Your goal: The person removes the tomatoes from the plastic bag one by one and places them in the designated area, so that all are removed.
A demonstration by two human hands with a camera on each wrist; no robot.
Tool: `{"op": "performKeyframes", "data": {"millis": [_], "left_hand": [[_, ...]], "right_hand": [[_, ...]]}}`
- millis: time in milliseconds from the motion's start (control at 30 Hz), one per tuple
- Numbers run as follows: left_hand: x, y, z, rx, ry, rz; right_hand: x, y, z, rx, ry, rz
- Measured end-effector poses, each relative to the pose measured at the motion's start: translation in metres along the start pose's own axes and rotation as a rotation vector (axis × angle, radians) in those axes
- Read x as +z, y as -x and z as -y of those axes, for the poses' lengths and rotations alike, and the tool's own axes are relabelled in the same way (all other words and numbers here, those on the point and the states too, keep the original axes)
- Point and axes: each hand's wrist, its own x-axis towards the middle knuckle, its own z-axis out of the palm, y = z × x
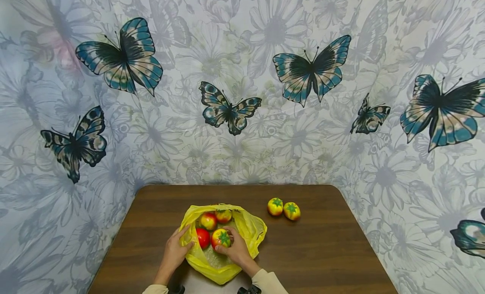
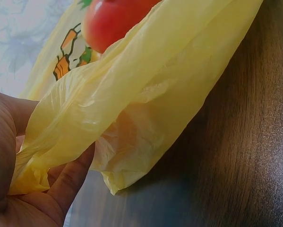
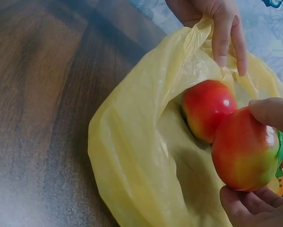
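Note:
A yellow plastic bag (image 1: 253, 231) lies open-mouthed on the table. My left hand (image 1: 175, 248) grips the left side of its rim; in the left wrist view the film (image 2: 84, 118) bunches between thumb and fingers. Inside the bag mouth, my right hand (image 1: 238, 249) holds a red-and-yellow tomato (image 3: 245, 151) with a green leafy top, thumb on one side and fingers on the other. Against or close beside it sits a redder tomato (image 1: 203, 238) in the bag. Two more tomatoes, one reddish (image 1: 208, 221) and one yellower (image 1: 223, 216), lie farther back inside.
Two yellow tomatoes (image 1: 275, 206) with green tops sit side by side on the brown wooden table (image 1: 322, 252), to the right of the bag. A wall (image 1: 250, 159) with flower and butterfly prints rises behind the table's far edge.

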Motion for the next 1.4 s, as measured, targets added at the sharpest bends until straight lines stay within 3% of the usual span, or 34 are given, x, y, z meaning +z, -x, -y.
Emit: {"op": "performKeyframes", "data": {"millis": [300, 1067, 1400], "left_hand": [[-0.002, 0.0, -0.003, -0.008, 0.002, 0.008], [0.002, -0.001, 0.001, 0.006, -0.029, -0.01], [0.002, 0.0, 0.0, 0.012, -0.019, -0.013]], "right_hand": [[-0.004, 0.004, 0.009, -0.016, -0.057, 0.045], [-0.015, 0.023, 0.046, -0.165, -0.044, 0.025], [-0.025, 0.03, 0.06, -0.221, -0.018, -0.029]]}}
